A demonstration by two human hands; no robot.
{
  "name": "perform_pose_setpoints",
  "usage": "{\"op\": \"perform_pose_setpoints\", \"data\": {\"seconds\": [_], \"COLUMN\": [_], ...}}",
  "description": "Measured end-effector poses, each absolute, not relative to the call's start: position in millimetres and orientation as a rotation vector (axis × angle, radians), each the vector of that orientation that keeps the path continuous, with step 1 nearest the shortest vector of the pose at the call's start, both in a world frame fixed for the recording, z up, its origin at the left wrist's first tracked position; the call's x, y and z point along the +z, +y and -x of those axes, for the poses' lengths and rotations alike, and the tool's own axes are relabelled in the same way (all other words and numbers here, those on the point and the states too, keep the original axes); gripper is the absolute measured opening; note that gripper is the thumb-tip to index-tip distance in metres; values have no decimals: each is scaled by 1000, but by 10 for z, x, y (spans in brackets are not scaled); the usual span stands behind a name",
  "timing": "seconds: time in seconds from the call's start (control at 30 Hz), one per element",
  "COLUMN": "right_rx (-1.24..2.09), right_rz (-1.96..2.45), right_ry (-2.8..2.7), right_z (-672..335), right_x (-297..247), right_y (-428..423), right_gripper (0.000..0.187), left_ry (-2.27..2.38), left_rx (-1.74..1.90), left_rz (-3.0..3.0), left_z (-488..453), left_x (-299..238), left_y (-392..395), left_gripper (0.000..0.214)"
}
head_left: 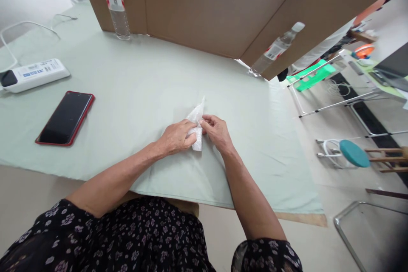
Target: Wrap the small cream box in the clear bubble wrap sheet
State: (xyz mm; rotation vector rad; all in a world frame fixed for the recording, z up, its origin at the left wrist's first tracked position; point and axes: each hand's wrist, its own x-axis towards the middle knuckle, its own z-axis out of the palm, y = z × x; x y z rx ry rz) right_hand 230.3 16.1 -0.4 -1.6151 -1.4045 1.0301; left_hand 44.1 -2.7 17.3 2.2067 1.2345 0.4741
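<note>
A small piece of crinkled, whitish bubble wrap (pixel 197 142) is between my hands, just above or on the pale green tablecloth. One pointed corner of it sticks up past my fingers, and a squared end hangs toward me. My left hand (pixel 179 137) grips its left side with curled fingers. On the right edge, my right hand (pixel 217 131) pinches it between thumb and fingers. Whether anything lies inside the wrap cannot be made out.
A phone (pixel 65 118) with a red case and a white power strip (pixel 35 75) lie at the left. Two water bottles (pixel 118 12) stand against a large cardboard panel (pixel 197 4) at the back. A teal stool (pixel 354 153) is on the floor at right.
</note>
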Motion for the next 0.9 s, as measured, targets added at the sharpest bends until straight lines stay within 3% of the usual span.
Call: {"op": "perform_pose_setpoints", "data": {"seconds": [0.23,0.53,0.8,0.9], "right_rx": [1107,1141,1115,1174], "right_rz": [1613,1666,1631,1608], "right_ry": [-1398,-1374,-1504,-1469], "right_z": [-2327,-2365,-2295,-2301], "right_x": [60,62,35,85], "right_y": [197,285,416,435], "right_gripper": [45,62,25,26], "left_ry": [1251,1385,1398,1360], "left_rx": [547,523,687,768], "left_rz": [-2170,-2116,-2101,-2065], "left_z": [-453,-468,-477,-474], "left_x": [129,178,151,116], "left_y": [-45,-95,-97,-95], "left_gripper": [41,41,53,56]}}
